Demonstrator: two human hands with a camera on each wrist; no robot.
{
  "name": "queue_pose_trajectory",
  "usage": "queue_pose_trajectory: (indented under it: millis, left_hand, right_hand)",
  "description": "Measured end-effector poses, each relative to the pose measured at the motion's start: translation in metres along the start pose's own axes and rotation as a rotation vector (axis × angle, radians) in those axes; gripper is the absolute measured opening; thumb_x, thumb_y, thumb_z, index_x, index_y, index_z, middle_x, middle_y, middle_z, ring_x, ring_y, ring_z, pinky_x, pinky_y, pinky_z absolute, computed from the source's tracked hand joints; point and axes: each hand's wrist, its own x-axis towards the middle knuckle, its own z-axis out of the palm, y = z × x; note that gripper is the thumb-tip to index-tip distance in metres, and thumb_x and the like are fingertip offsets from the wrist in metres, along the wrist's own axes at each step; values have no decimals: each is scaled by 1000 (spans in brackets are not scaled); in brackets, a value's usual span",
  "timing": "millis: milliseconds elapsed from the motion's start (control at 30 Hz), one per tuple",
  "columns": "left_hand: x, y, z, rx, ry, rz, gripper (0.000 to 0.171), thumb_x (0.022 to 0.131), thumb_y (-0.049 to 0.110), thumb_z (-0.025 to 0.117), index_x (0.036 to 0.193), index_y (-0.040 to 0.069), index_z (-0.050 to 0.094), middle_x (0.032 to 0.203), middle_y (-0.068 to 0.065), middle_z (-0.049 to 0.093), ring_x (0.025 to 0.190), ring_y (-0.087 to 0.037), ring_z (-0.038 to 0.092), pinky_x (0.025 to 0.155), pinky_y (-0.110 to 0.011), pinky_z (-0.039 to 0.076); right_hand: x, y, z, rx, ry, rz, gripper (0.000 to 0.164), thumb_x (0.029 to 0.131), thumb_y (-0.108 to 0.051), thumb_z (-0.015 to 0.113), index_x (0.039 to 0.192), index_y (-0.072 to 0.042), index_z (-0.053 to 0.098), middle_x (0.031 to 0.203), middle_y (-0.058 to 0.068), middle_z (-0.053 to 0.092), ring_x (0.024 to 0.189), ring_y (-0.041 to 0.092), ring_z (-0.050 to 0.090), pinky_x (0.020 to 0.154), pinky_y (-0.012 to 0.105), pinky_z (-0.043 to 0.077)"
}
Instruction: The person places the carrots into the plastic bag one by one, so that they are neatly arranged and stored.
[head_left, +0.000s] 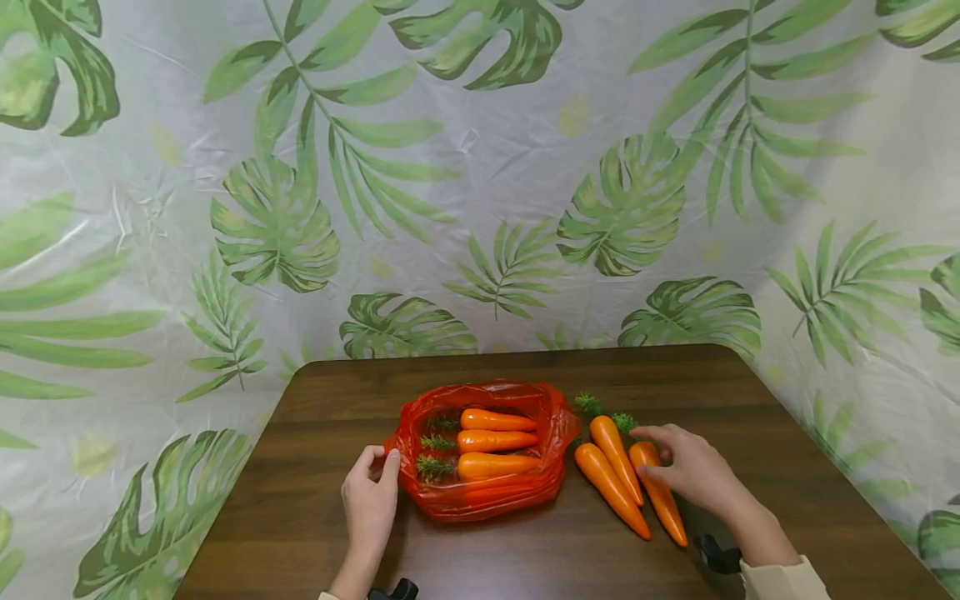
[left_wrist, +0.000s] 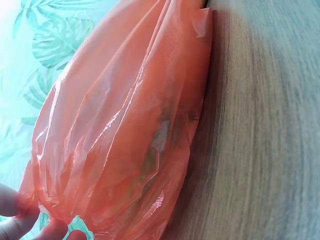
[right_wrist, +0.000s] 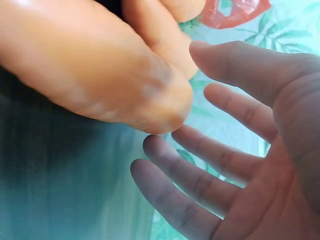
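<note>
A red plastic bag (head_left: 495,500) sits with its mouth spread on the table, and several carrots lie in it, three of them plainly showing, such as the front carrot (head_left: 495,465). My left hand (head_left: 372,500) pinches the bag's left edge between thumb and fingers; the left wrist view shows the gathered film (left_wrist: 115,125) at the fingertips. To the bag's right lie three more carrots with green tops. Around the thick end of the rightmost carrot (head_left: 658,492), my right hand (head_left: 693,468) is spread, fingers parted. In the right wrist view its fingertips are right at that carrot's end (right_wrist: 165,100).
The dark wooden table (head_left: 300,533) has its back edge near a leaf-printed curtain (head_left: 510,167). Black straps (head_left: 717,554) with wrist cameras show at both wrists. The left carrot (head_left: 611,492) and middle carrot (head_left: 617,458) lie between the bag and the right hand.
</note>
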Motion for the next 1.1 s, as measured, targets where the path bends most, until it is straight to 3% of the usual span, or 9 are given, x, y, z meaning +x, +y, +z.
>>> queue_pose_trajectory:
  millis: [167, 333, 567, 733, 1100]
  left_hand:
    - [-1, -1, 0, -2, -7, -7, 5, 94, 13, 73, 91, 10, 70, 94, -6, 73, 88, -21, 71, 75, -21, 54]
    - [-2, 1, 1, -21, -9, -13, 5, 93, 12, 73, 91, 9, 69, 93, -7, 73, 89, -20, 70, 74, -17, 52]
    - [-2, 1, 1, -20, -6, -12, 5, 94, 12, 73, 90, 10, 69, 93, -6, 73, 89, -19, 69, 75, -16, 51]
    - [-1, 1, 1, -12, -10, -9, 5, 94, 12, 72, 91, 10, 69, 93, -7, 72, 88, -20, 69, 75, -19, 53]
    - [-1, 2, -1, -11, 6, 17, 5, 94, 11, 72, 91, 9, 70, 92, -7, 73, 87, -22, 70, 75, -30, 57]
  right_hand:
    - [-3, 2, 5, 7, -26, 35, 55, 83, -32, 83, 133, -18, 65, 108, 5, 62, 73, 16, 50, 53, 33, 39]
    - [-4, 2, 7, 19, -45, 54, 56, 82, -29, 84, 133, -19, 64, 118, 9, 63, 73, 17, 52, 54, 35, 41]
    - [-2, 8, 11, -1, -44, 34, 59, 81, -30, 84, 134, -17, 63, 123, 17, 63, 98, 31, 63, 70, 45, 52]
    - [1, 10, 13, -1, -34, 30, 59, 80, -29, 85, 133, -14, 64, 122, 18, 64, 108, 40, 62, 78, 54, 53]
    - [4, 8, 14, 3, -27, 50, 56, 79, -27, 85, 130, -13, 65, 120, 18, 65, 106, 38, 62, 78, 55, 53]
